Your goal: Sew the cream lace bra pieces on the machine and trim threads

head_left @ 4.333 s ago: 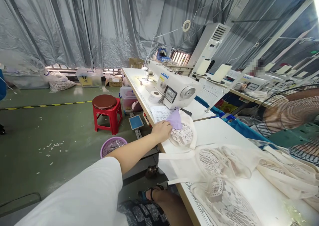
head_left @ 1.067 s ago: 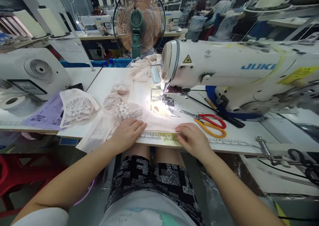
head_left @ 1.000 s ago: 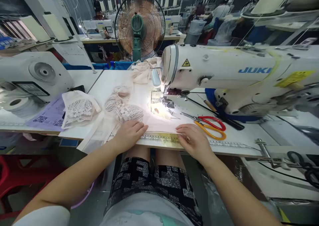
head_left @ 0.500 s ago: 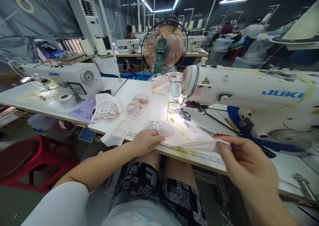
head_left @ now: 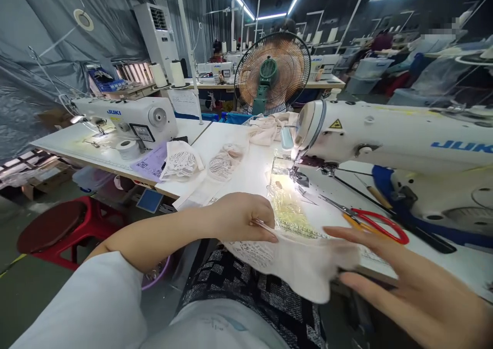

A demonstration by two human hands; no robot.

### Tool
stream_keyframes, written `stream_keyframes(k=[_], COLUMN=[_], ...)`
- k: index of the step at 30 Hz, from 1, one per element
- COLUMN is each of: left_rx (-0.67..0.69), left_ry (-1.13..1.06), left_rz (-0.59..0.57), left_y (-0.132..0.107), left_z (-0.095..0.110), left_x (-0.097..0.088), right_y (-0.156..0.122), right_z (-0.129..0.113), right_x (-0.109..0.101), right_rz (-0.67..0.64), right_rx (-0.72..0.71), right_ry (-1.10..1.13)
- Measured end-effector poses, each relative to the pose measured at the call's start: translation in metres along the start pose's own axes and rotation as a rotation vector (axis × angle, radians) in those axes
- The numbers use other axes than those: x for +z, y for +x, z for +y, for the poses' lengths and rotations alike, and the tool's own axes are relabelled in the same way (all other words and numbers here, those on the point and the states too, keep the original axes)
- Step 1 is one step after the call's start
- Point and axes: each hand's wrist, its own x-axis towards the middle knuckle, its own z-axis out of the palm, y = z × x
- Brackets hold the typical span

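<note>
My left hand (head_left: 241, 216) pinches the edge of a pale lace fabric piece (head_left: 292, 259), which hangs off the table's front edge above my lap. My right hand (head_left: 416, 287) is low at the right with fingers stretched out, and its fingertips touch the fabric's right side. A white sewing machine (head_left: 385, 138) stands right behind, its lamp lighting the needle area (head_left: 295, 177). Red-handled scissors (head_left: 370, 223) lie on the table just beyond my right hand.
More lace pieces (head_left: 181, 160) and a purple sheet (head_left: 152, 161) lie to the left beside a second sewing machine (head_left: 127, 120). A fan (head_left: 271, 72) stands behind the table. A red stool (head_left: 54, 228) is on the floor at left. People work far back.
Earlier my left hand reached toward lace pieces at the left. Then both hands lay flat on fabric at the table's edge. Now the piece is lifted off the edge toward my lap.
</note>
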Motion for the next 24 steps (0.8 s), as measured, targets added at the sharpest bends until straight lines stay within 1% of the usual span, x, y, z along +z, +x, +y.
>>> stream_keyframes(k=[2,3,4,6,7,9,12,15,18,21,24], left_rx=[-0.012,-0.018,-0.023,-0.039,-0.048,-0.072,-0.124,-0.184,-0.227,-0.289,-0.303], left_ry=[0.079,0.115,0.149,0.199,0.214,0.223,0.191,0.058,-0.196,-0.480,-0.670], left_rz=[-0.038,-0.052,-0.064,-0.080,-0.090,-0.116,-0.142,-0.106,-0.011,0.120,0.253], left_y=[0.001,0.002,0.002,0.002,0.002,0.000,-0.005,-0.014,-0.024,-0.035,-0.040], left_z=[0.004,0.006,0.007,0.008,0.008,0.007,0.001,-0.008,-0.021,-0.032,-0.038], left_x=[0.003,0.004,0.005,0.006,0.007,0.005,-0.001,-0.009,-0.012,-0.005,0.005], right_y=[0.007,0.011,0.015,0.020,0.021,0.022,0.021,0.019,0.017,0.012,0.008], right_z=[-0.012,-0.018,-0.022,-0.028,-0.030,-0.030,-0.027,-0.025,-0.024,-0.019,-0.008], right_x=[0.020,0.031,0.040,0.053,0.056,0.057,0.053,0.050,0.050,0.052,0.056], right_rz=[-0.050,-0.061,-0.050,-0.039,-0.044,-0.095,-0.189,-0.223,-0.227,-0.220,-0.208], right_rx=[-0.166,-0.226,-0.256,-0.257,-0.244,-0.207,-0.129,-0.050,0.008,0.034,-0.018], right_ry=[-0.040,-0.041,-0.026,0.033,0.072,0.152,0.237,0.303,0.393,0.419,0.370])
